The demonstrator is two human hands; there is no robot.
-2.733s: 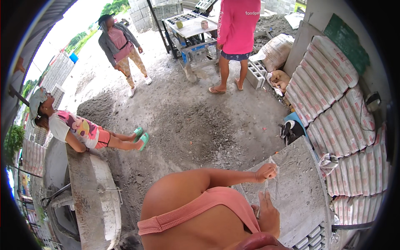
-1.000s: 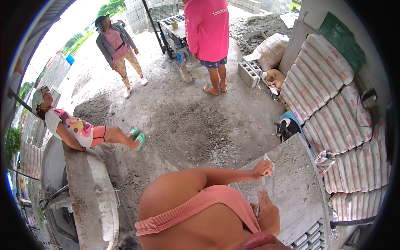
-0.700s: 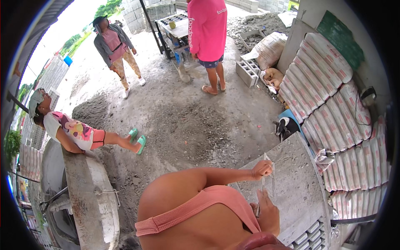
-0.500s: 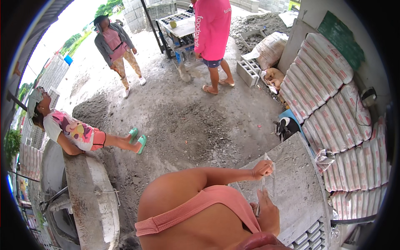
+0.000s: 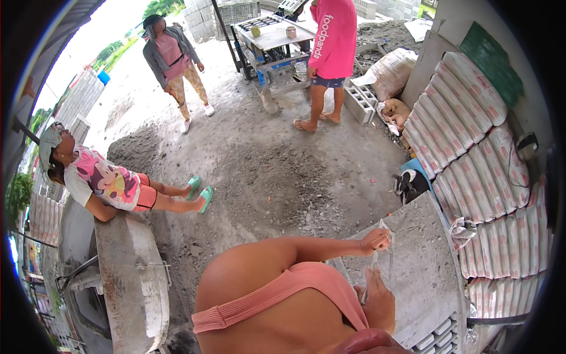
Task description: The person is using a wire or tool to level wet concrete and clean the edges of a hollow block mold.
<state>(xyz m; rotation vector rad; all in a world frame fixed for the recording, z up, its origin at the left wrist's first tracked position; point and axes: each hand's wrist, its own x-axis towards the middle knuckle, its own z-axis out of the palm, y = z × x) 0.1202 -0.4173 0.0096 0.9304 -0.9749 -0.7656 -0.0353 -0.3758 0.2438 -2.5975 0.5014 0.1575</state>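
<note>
My left arm reaches across, and my left hand is a closed fist pinching the upper part of a thin, clear plastic piece, which looks like a small bag. Just below it, my right hand has its fingers fairly straight and pressed together against the plastic's lower end. Whether anything else lies in the right palm is hidden. Both hands are over a grey, dusty concrete-like slab.
Stacked red-and-white sacks line the right wall; a black-and-white dog lies beside them. A drum mixer stands left, one person leaning there. Two more people stand farther off, near a metal machine. Gravel covers the middle ground.
The view has shifted slightly, so the background sits a little farther right and lower. A second small container now shows on the machine's top. My hands keep nearly the same pose.
</note>
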